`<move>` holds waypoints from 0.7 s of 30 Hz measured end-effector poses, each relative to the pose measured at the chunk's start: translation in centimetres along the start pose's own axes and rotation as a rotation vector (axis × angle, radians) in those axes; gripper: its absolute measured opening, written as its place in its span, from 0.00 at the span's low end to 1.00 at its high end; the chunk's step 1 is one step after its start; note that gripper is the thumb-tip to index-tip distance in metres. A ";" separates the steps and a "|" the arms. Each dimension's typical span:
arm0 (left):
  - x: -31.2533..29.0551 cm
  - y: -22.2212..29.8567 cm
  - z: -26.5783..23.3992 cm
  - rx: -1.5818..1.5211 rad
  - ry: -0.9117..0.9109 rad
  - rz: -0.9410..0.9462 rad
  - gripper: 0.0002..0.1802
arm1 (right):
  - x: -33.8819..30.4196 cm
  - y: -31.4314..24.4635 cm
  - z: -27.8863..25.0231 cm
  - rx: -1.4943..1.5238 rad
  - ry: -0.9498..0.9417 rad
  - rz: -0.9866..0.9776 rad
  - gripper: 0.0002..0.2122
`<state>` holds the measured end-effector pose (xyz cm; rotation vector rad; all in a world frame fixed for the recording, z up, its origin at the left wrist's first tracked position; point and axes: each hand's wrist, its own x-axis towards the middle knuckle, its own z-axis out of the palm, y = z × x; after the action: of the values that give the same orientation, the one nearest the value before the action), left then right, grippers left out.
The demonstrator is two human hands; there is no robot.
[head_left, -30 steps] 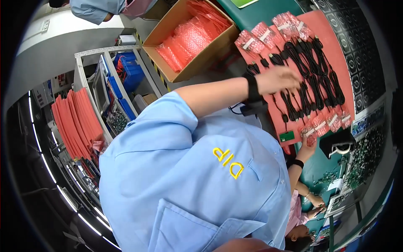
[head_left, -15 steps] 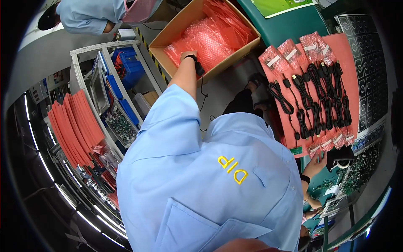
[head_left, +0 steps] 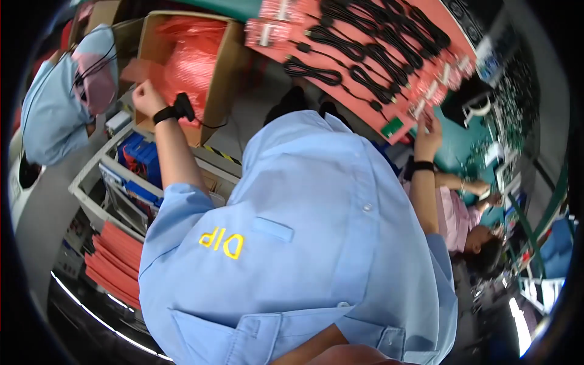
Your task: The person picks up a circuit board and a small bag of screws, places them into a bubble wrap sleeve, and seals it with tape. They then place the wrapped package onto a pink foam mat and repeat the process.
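My left hand [head_left: 148, 99] is closed at the left side of the cardboard box [head_left: 220, 67], its fingers curled at the edge of a translucent pink bubble-wrap bag [head_left: 143, 71]. More pink bubble-wrap bags [head_left: 191, 70] fill the box. At the near right edge of the pink foam mat [head_left: 377, 121], my right hand [head_left: 428, 139] has its fingers bent but apart, next to small bubble-wrapped packets [head_left: 432, 92]. Several coiled black cables [head_left: 340, 44] lie in rows on the mat, their ends by the packets. A green card [head_left: 392, 126] sits at the mat's corner.
Left of me stands a grey rack [head_left: 91, 173] with blue bins [head_left: 141, 155] and stacked pink foam sheets [head_left: 112, 261]. One person in blue [head_left: 67, 103] is beyond it. Another in pink [head_left: 456, 213] works at the green bench [head_left: 462, 140], near a tape dispenser [head_left: 468, 103].
My left hand has come out of the box toward its left side with a pink bag. My body and view have turned. My right hand stays at the mat's edge.
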<state>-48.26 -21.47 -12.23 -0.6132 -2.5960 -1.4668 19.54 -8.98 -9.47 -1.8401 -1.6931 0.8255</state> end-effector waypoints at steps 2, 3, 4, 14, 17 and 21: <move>-1.3 10.0 4.7 -0.317 -0.136 -0.119 0.07 | -0.3 0.7 0.3 -0.033 -0.083 0.043 0.12; -2.6 14.3 6.3 -0.389 -0.227 -0.079 0.08 | -0.6 0.3 0.2 -0.016 -0.153 0.080 0.13; -3.4 15.8 8.1 -0.449 -0.323 -0.055 0.08 | -1.2 0.3 0.1 -0.066 -0.175 0.046 0.14; -28.8 38.1 14.7 -0.786 -1.894 -0.348 0.25 | -2.2 2.3 0.5 -0.369 -0.135 0.069 0.18; -33.9 39.2 15.1 -0.768 -2.500 -0.209 0.25 | 0.7 2.3 -1.7 0.204 -0.207 0.214 0.17; -42.0 32.1 18.7 -0.269 -2.405 0.013 0.16 | 7.2 -0.4 -4.9 0.579 -0.062 0.203 0.15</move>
<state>4.70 -3.53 -8.09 -4.3127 -2.4092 -0.5813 23.12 -1.55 -6.52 -1.5950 -1.1389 1.3059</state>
